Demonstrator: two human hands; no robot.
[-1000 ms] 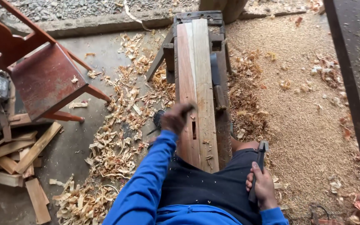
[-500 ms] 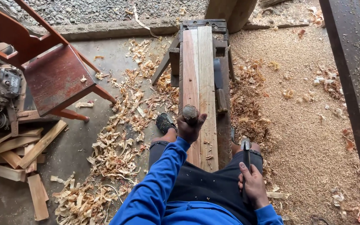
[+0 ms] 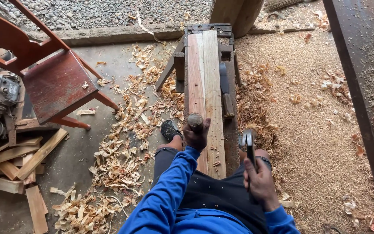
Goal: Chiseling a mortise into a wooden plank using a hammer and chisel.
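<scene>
1. Floor [image 3: 122,82]: concrete on the left, thick with wood shavings [image 3: 117,160]; fine sawdust [image 3: 308,130] spread over the right.
2. Desk [image 3: 230,130]: a narrow, dark wooden trestle running straight away from the person, who sits astride its near end.
3. Plank [image 3: 204,82]: a long, pale board lying flat on the desk. Its long axis points directly away from the person; its near end sits between the knees, and its far end lies against the desk's end block.
4. Chair [image 3: 53,84]: red-brown, tilted, well off to the left.
5. Offcuts [image 3: 18,169]: short timber pieces piled at the left edge, below a machine that is only partly in view.
6. Left hand [image 3: 197,136]: closed around the chisel [image 3: 195,121], whose rounded wooden butt faces up. It stands upright on the plank's near part, left of the centre line. The blade tip is hidden by the hand.
7. Right hand [image 3: 260,182]: wrapped tight on the handle of a hammer [image 3: 247,141]. The metal head is held just right of the desk's edge, near the chisel and slightly nearer the person than its butt.
8. Relation: the butt lies forward and left of the hammer head. The left hand is on the plank; the right is beside it, not touching.
</scene>
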